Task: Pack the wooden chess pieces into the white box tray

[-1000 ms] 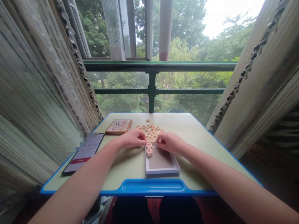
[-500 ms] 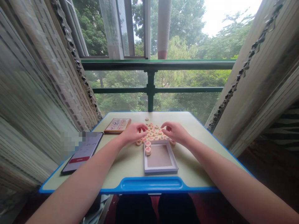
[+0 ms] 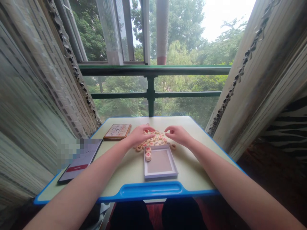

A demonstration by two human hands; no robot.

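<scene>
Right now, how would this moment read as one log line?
left hand: over chess pieces | right hand: over pieces | white box: two pieces inside

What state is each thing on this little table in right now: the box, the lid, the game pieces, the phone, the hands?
White box: open, holding two pieces in its far-left corner.
Box lid: off, lying flat by itself.
Round game pieces: loose cluster, faces up.
Phone: screen lit.
Left hand: fingers curled over the pieces.
Right hand: the same, from the other side.
Window: open.
</scene>
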